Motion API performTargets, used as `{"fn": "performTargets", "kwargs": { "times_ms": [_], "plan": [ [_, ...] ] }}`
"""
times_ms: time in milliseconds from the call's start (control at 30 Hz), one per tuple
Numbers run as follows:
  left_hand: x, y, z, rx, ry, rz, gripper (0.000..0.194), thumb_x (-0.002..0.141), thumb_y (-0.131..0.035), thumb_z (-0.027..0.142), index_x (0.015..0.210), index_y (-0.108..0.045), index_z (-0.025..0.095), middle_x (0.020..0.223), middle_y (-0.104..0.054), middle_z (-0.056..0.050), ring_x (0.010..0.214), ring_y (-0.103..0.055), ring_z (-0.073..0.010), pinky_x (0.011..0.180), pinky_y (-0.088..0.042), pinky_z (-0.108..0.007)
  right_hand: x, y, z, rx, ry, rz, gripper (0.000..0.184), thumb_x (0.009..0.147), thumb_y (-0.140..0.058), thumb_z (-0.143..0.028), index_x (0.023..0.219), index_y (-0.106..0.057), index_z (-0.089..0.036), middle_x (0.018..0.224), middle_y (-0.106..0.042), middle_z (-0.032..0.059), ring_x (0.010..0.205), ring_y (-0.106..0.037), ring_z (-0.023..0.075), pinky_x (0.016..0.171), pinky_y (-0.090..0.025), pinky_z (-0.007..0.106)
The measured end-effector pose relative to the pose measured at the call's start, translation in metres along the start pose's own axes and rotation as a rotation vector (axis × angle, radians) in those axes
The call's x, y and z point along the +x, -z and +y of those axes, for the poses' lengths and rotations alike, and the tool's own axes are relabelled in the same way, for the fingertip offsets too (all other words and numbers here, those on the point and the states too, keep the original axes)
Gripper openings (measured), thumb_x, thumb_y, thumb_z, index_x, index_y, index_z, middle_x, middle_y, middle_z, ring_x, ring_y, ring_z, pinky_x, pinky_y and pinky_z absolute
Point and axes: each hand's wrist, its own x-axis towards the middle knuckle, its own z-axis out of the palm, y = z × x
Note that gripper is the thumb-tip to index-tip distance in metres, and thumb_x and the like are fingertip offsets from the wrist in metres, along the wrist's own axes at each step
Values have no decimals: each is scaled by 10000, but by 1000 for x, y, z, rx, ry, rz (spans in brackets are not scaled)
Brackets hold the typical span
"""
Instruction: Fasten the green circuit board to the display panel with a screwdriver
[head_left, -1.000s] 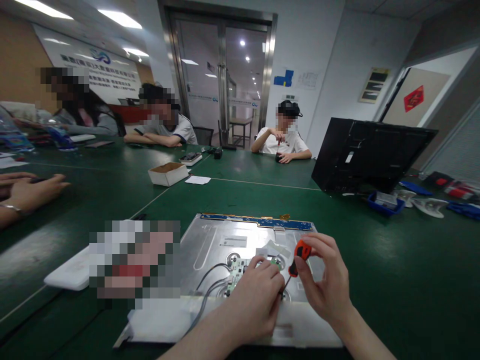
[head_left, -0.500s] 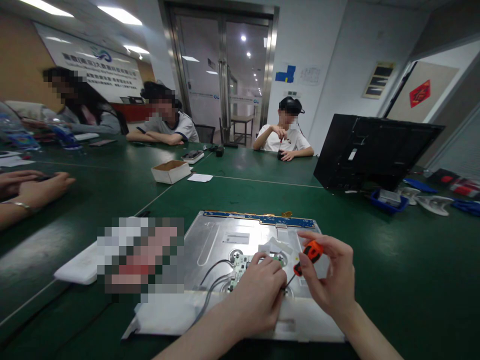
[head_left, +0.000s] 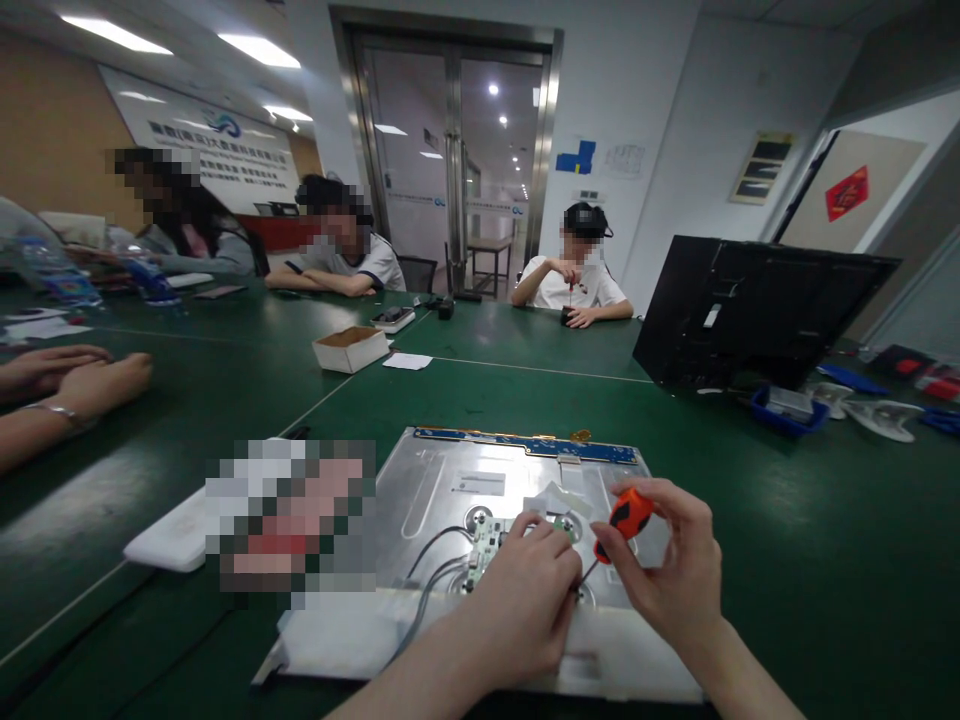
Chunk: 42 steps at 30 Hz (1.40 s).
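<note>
A flat metal display panel (head_left: 442, 500) lies back-up before me, with a blue circuit strip (head_left: 540, 446) along its far edge. On its middle is a small green circuit board (head_left: 487, 541) with grey and black cables on its left. My left hand (head_left: 529, 585) covers the board's right part, fingers curled down; what is under its fingertips is hidden. In my right hand (head_left: 675, 560) is an orange-and-black screwdriver (head_left: 630, 513), pinched by the handle between thumb and fingers. Its shaft slants down left to my left hand's fingers, where the tip is hard to see.
Left of the panel lie a white slab (head_left: 169, 535) and a blurred-out item. Farther off stand an open cardboard box (head_left: 350, 350), a large black monitor (head_left: 750, 310) and a blue tray (head_left: 787, 410). Other people sit around the green table (head_left: 480, 395); a co-worker's hands (head_left: 97, 380) rest at the left.
The whole view has shifted slightly, so everything sits a little lower and farther right. Both hands stay at the board, with the screwdriver still in the right one.
</note>
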Motion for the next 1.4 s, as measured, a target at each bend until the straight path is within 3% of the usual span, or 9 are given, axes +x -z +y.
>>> {"fn": "performTargets", "kwargs": {
  "times_ms": [333,533,800,1000,1200,1400],
  "plan": [
    [1,-2,0,24,-4,-11,76,905,-649,138,950,-645,199,1088,-756,-93,1062,-686,-297,1091,-442,-473,0,5,-1,-44,-3,-48,328,1054,-586,-171,1375,-613,-234,1192,-758,112,1072,-770,261,820,-678,403],
    [1,1,1,2,-1,-7,77,911,-648,135,956,-655,196,1119,-765,-88,1060,-690,-281,1117,-438,-470,-3,1,2,20,-46,20,352,994,-754,-215,1290,-568,-258,1117,-783,72,992,-811,246,795,-686,386],
    [2,4,1,18,-21,-11,83,913,-638,126,924,-639,208,1075,-766,-73,1044,-692,-276,1123,-437,-462,0,1,-2,10,-46,-8,286,1040,-657,-190,1301,-561,-261,1193,-759,100,1067,-788,264,829,-686,437],
    [1,5,2,30,-25,0,84,904,-635,123,924,-634,204,1054,-764,-77,1019,-695,-278,1097,-448,-456,5,5,-2,-8,-8,-49,311,1060,-580,-147,1355,-599,-243,1225,-755,126,1087,-770,265,792,-682,401],
    [2,4,1,-2,-12,-3,87,900,-640,120,924,-643,203,1095,-774,-78,1062,-703,-274,1127,-435,-464,2,0,-2,75,-8,3,383,999,-756,-199,1309,-544,-269,1103,-769,61,957,-804,241,793,-688,405],
    [1,2,0,-5,-25,6,65,935,-627,147,948,-660,202,1112,-778,-90,1074,-701,-282,1134,-436,-473,0,1,-4,65,-23,-22,389,1011,-661,-154,1363,-533,-260,1169,-759,85,1040,-799,256,824,-691,423]
  ]
}}
